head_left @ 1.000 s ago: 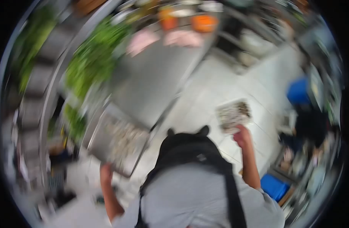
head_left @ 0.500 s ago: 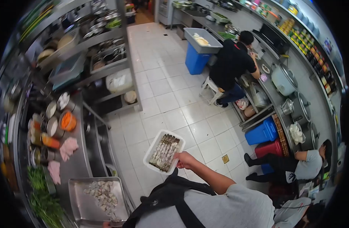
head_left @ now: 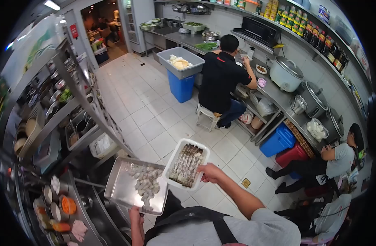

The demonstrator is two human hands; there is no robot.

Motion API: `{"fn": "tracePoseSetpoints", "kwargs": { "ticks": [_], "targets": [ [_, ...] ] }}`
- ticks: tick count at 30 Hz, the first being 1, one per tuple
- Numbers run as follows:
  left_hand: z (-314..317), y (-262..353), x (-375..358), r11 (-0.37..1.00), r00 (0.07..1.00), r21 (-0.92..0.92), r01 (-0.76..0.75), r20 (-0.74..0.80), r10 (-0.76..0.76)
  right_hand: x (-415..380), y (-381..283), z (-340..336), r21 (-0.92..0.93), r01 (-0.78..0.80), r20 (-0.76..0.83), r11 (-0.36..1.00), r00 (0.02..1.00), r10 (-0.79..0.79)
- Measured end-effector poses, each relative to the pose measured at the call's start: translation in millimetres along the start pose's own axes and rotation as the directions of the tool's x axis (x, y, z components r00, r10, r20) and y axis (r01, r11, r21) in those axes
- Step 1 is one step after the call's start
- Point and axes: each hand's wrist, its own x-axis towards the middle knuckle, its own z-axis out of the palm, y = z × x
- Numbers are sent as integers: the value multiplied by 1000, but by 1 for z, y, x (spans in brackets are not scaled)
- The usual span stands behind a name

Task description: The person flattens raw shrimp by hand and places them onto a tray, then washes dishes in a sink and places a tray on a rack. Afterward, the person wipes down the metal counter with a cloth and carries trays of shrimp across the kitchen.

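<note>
Hands over tiled floor, right hand (head_left: 211, 172) fingers gripping white tray (head_left: 186, 164) edge, left hand (head_left: 135, 214) fingers holding steel pan (head_left: 122, 189) just beside it.

The white tiled floor (head_left: 155, 119) carries a white stool (head_left: 207, 115), a blue bin (head_left: 181, 87) near the far counter (head_left: 274, 92), and blue (head_left: 279, 140) and red (head_left: 293, 155) crates against the counter's lower edge at right.

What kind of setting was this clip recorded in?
Most likely a commercial restaurant kitchen. Large rice cookers stand on a steel counter, shelves carry rows of sauce bottles, and the person's left hand holds a steel tray while the right hand holds a white tray of skewers.
</note>
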Motion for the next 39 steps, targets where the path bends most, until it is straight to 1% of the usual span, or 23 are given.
{"fn": "tracePoseSetpoints", "kwargs": {
  "ticks": [1,2,3,5,7,9,11,12,13,14,15,18,21,23,25,27,29,31,33,35,37,38,39],
  "targets": [
    [28,12,16,997,999,69,-22,25,21,11,-19,-11,-13,6,-2,1000,1000,-6],
    [57,17,44,999,993,33,-17,120,13,19,-40,-17,6,20,7,1000,1000,-20],
    [87,22,70,999,990,33,-15,139,10,27,-62,-22,15,37,14,999,999,-38],
    [134,39,113,988,955,144,50,284,-90,50,-89,-30,22,43,4,999,999,-43],
    [195,51,159,988,930,137,74,349,-118,71,-134,-38,6,56,-4,998,998,-56],
    [257,85,181,981,917,182,66,377,-131,83,-179,-39,29,55,-50,998,997,-54],
    [313,115,212,982,899,170,79,413,-144,112,-218,-43,37,61,-62,997,996,-59],
    [327,141,216,979,912,187,78,384,-146,113,-243,-42,74,59,-62,996,997,-54],
    [348,151,241,975,891,210,65,428,-151,124,-260,-39,102,66,-95,993,994,-56],
    [365,163,263,971,869,236,50,469,-159,139,-278,-35,65,47,-126,997,991,-38],
    [384,179,279,968,867,245,56,468,-169,156,-293,-31,71,39,-131,997,991,-29],
    [445,232,330,979,870,203,0,484,-101,225,-348,-22,124,70,-115,990,992,-55],
    [486,276,393,980,898,196,24,426,-107,303,-409,-18,161,78,-58,984,996,-69],
    [495,282,466,980,905,195,47,407,-124,360,-451,-9,80,113,-52,990,993,-109],
    [511,302,519,993,930,102,68,353,-99,421,-494,-4,59,95,-46,994,995,-92],
    [527,339,542,989,949,141,50,302,-91,474,-538,6,-4,109,-3,994,994,-109],
    [541,373,585,994,967,91,69,239,-89,524,-598,19,-25,102,12,994,995,-102],
    [549,403,634,994,968,57,90,229,-101,581,-646,32,-45,112,68,993,992,-108],
    [555,424,680,997,980,31,64,189,-69,626,-685,57,-33,113,75,993,991,-110],
    [569,459,718,1000,987,-10,11,158,-10,675,-732,75,14,94,128,995,987,-95],
    [589,490,767,999,997,-12,46,70,-45,725,-782,87,16,96,131,995,987,-98],
    [606,506,798,999,996,-9,47,75,-47,752,-805,93,29,94,123,995,988,-97],
    [617,519,825,1000,998,-12,-1,65,2,779,-822,100,44,82,114,996,990,-86]
  ]
}}
